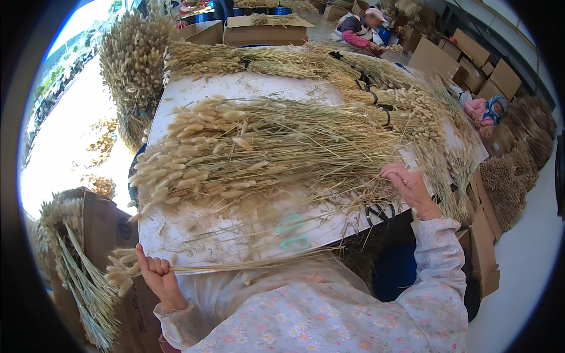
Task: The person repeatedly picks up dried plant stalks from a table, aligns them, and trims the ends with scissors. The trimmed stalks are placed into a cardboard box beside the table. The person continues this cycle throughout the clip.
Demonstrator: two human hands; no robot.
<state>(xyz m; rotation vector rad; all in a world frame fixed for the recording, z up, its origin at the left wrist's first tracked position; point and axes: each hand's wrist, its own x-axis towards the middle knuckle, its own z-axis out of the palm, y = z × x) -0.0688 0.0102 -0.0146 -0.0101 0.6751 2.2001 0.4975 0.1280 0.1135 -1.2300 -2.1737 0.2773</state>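
Observation:
A small bunch of dried bunny-tail grass [247,267] is in my left hand [158,277], at the table's near left edge. Its fingers curl round the stems just below the fluffy heads, and the index finger points up. The stems stretch right along the table edge, in front of my body. Across the table lies a large loose pile of the same dried grass [265,147], heads to the left. At the pile's right end, my right hand [412,187] has its fingers closed on stem ends. Black-handled scissors [379,214] lie just below that hand.
Tied bundles [282,63] line the table's far and right sides. Two pale green loops [292,223] show on the white tabletop [170,235]. Cardboard boxes [268,32] stand behind, and another [97,226] holds grass at left. Two people [359,32] [485,115] sit farther off.

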